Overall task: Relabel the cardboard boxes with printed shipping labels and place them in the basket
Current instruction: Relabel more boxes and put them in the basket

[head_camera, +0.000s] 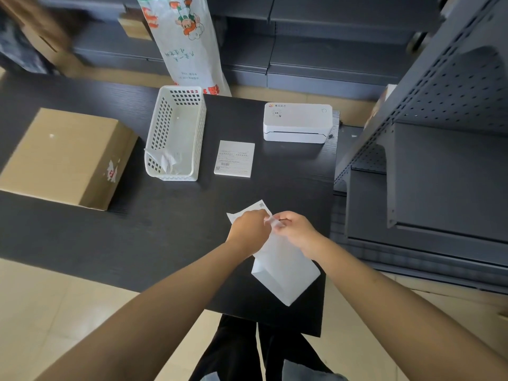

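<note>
Pinching one label [248, 211], two hands meet above one white box [286, 273].

Black wood-grain table [170, 237] on pale beige floor tiles [49, 306]. Dark grey metal shelving [324, 59] behind, perforated grey rack [445, 86] at right. Printed plastic bag [187, 45] hanging beyond the far edge, in soft, even light.

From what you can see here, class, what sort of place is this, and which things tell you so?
Probably a shop stockroom or small packing station. A label printer sits on the dark table, a cardboard box waits beside a white basket, and bare metal shelving lines the side.
</note>
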Demonstrator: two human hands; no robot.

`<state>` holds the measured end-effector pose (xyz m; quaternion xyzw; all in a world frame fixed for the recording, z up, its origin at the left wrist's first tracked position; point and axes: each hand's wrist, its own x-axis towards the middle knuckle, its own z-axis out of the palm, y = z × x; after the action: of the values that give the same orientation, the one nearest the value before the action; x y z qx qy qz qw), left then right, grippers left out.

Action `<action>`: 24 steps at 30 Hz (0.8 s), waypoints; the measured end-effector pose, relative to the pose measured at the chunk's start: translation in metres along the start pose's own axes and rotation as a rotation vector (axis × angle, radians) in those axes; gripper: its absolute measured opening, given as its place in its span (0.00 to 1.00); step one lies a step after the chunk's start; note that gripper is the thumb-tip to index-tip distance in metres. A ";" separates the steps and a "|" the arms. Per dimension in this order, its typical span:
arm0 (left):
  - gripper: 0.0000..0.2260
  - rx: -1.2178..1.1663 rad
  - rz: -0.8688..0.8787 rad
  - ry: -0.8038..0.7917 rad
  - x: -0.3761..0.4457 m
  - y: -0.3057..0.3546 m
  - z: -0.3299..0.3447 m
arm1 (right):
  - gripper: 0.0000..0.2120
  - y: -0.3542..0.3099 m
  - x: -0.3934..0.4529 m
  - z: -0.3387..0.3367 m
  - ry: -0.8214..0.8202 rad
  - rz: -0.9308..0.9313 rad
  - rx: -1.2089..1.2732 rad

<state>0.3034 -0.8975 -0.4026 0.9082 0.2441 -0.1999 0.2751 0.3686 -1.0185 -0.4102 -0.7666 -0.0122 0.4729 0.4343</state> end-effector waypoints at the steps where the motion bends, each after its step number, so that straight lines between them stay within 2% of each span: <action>1: 0.15 -0.003 -0.003 -0.005 0.000 0.000 -0.001 | 0.07 0.000 0.000 0.001 0.002 -0.011 -0.013; 10: 0.11 0.074 -0.020 0.074 0.000 0.002 -0.014 | 0.02 -0.005 -0.003 0.001 0.013 -0.049 -0.065; 14: 0.10 -0.055 -0.200 0.115 0.004 0.004 -0.023 | 0.09 -0.002 0.007 0.002 0.038 0.028 -0.110; 18: 0.12 -0.232 -0.323 0.187 0.003 0.002 -0.030 | 0.07 0.004 0.005 -0.002 0.038 0.121 -0.159; 24: 0.09 -0.372 -0.409 0.279 0.001 -0.010 -0.047 | 0.07 0.012 0.002 -0.015 0.064 0.161 -0.168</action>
<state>0.3093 -0.8619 -0.3709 0.7930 0.4897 -0.0765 0.3544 0.3758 -1.0351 -0.4170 -0.8135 0.0236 0.4789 0.3291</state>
